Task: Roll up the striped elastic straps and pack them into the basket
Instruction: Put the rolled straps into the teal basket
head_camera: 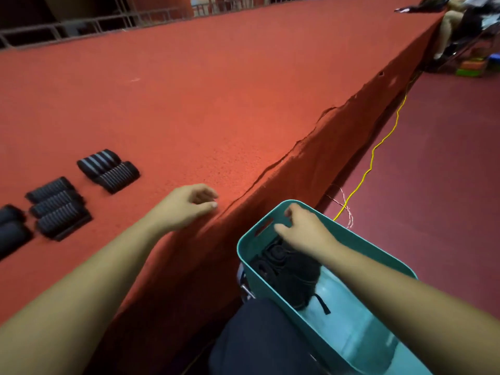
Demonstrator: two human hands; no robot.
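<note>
Hovering inside the teal basket point(349, 326), our right hand point(303, 230) hangs just above the packed rolls point(284, 263) at its far end. Its fingers are loosely bent and the grip shows nothing in it. Our left hand point(186, 205) sits by the edge of the red surface point(243, 104), its grip slack and empty too.

The unpacked straps lie on the surface well off to the left: a pair of rolls point(108, 169), a stack of three point(58, 208) and a further roll point(10, 230) at the frame's edge.

We see two likely ways for this to go wrong. One is elastic springing back. A loose tail point(322, 304) already pokes out of the packed heap, so rolls dropped in loosely may uncoil. The other is the basket itself, which seems perched on our lap beside the surface. A long lean left for the remaining rolls, with neither hand steadying it, could tip it and spill what is packed.
</note>
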